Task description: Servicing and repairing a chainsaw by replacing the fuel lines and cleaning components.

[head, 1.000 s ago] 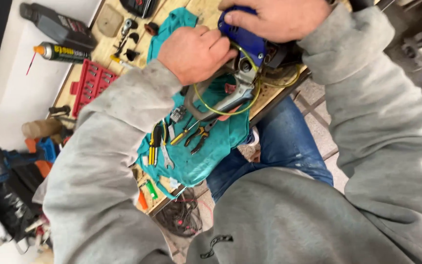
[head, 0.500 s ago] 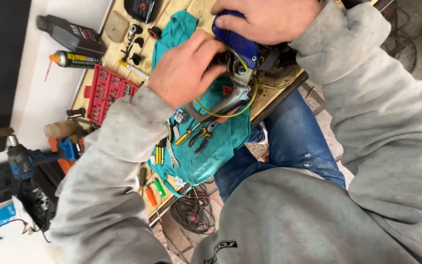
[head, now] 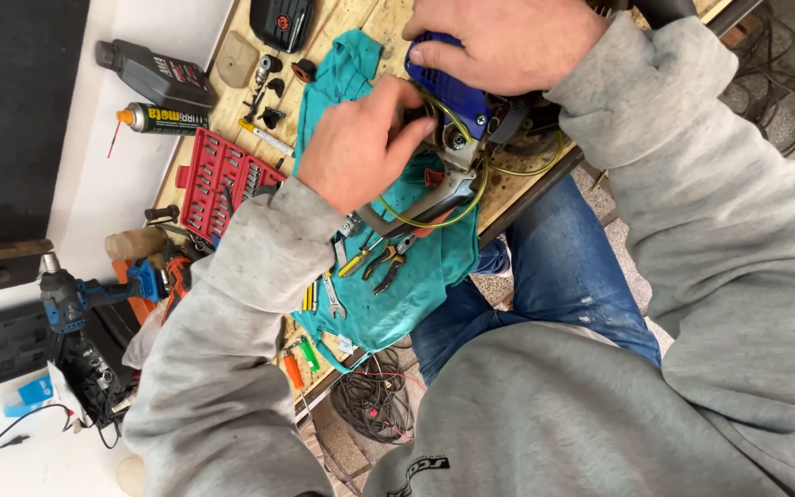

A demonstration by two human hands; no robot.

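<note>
1 blue power tool (head: 448, 87), 2 hands on it, 1 teal cloth (head: 397, 294).

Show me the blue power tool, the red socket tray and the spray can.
blue power tool (head: 448, 85), head view, on its blue housing
red socket tray (head: 218, 179), head view, middle of tray
spray can (head: 166, 119), head view, on its body

Teal cloth (head: 397, 294) over pale plywood bench (head: 232, 110). Blue casing on power tool (head: 448, 87), yellow-green tubing (head: 434, 221) looping off it. Red socket tray (head: 218, 179). Dark grey oil bottle (head: 154, 78). Spray can (head: 163, 120) black and yellow, orange cap. Pliers (head: 388, 262) with red-black handles. Grey sleeves (head: 232, 313), blue jeans (head: 554, 267).
</note>
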